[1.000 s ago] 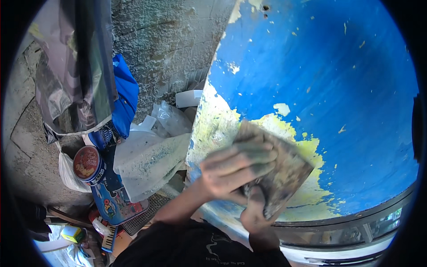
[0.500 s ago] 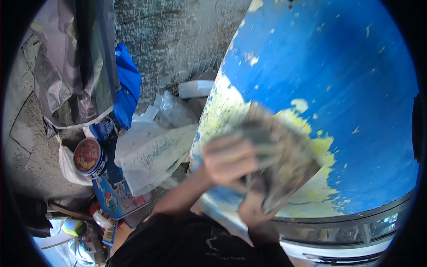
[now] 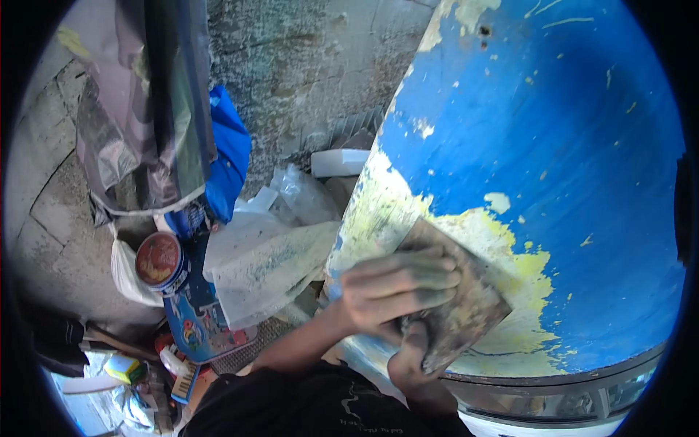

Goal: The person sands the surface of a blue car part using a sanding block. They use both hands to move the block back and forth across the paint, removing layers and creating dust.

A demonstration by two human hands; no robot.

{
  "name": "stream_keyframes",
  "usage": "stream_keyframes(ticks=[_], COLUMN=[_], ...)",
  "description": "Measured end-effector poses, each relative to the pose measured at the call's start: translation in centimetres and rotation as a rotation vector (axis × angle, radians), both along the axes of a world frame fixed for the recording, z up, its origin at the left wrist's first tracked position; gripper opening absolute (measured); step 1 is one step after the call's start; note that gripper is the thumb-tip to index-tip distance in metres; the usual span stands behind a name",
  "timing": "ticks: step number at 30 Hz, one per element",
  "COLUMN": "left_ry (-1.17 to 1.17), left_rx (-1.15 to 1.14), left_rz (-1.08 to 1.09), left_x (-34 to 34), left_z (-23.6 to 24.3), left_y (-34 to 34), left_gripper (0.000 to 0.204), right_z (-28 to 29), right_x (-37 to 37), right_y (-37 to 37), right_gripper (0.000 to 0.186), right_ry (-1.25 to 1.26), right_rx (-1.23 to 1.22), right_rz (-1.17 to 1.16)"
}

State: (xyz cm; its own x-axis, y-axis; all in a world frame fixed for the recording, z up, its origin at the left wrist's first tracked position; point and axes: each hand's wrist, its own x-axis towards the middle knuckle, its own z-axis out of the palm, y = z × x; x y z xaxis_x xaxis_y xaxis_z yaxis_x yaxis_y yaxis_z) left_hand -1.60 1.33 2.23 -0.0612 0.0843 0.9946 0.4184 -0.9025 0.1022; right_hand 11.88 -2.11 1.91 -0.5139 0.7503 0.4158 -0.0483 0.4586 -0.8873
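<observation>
Beside a large, curved, blue-painted panel [image 3: 582, 160], a rough, grey, textured surface [image 3: 306, 80] is seen. On the panel, a ragged yellow-and-white patch [image 3: 386, 193] is exposed. Over it, a flat, brown, stained rectangular board [image 3: 466, 313] is held diagonally; whether the panel is touched by it cannot be told. Its left part is grasped by the left hand [image 3: 397, 290], with the fingers laid across its face. Its lower edge is clasped by the right hand [image 3: 408, 364], whose thumb is visible. To the left, a crumpled translucent plastic sheet [image 3: 266, 266] and a round, red-lidded tin [image 3: 159, 260] are seen.
</observation>
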Motion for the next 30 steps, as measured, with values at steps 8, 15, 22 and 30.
stream_keyframes(ticks=[8,15,22,30], left_ry=[0.036,0.034,0.049,0.029], left_rx=[-0.061,0.046,-0.051,0.016], left_rz=[-0.007,-0.065,0.039,0.145], left_x=[-0.5,-0.7,0.0,-0.9], left_z=[-1.2,0.0,-0.3,1.7], left_y=[-0.7,0.5,-1.4,-0.3], left_gripper=[0.041,0.046,0.038,0.035], right_z=[-1.4,-1.4,-1.4,0.0], right_x=[-0.6,-0.6,-0.3,-1.5], right_y=[0.6,0.8,0.8,0.8], right_gripper=[0.064,0.071,0.078,0.071], right_ry=[0.057,0.019,-0.061,0.14], right_rx=[0.262,0.344,0.438,0.353], right_rz=[-0.169,-0.186,-0.265,-0.035])
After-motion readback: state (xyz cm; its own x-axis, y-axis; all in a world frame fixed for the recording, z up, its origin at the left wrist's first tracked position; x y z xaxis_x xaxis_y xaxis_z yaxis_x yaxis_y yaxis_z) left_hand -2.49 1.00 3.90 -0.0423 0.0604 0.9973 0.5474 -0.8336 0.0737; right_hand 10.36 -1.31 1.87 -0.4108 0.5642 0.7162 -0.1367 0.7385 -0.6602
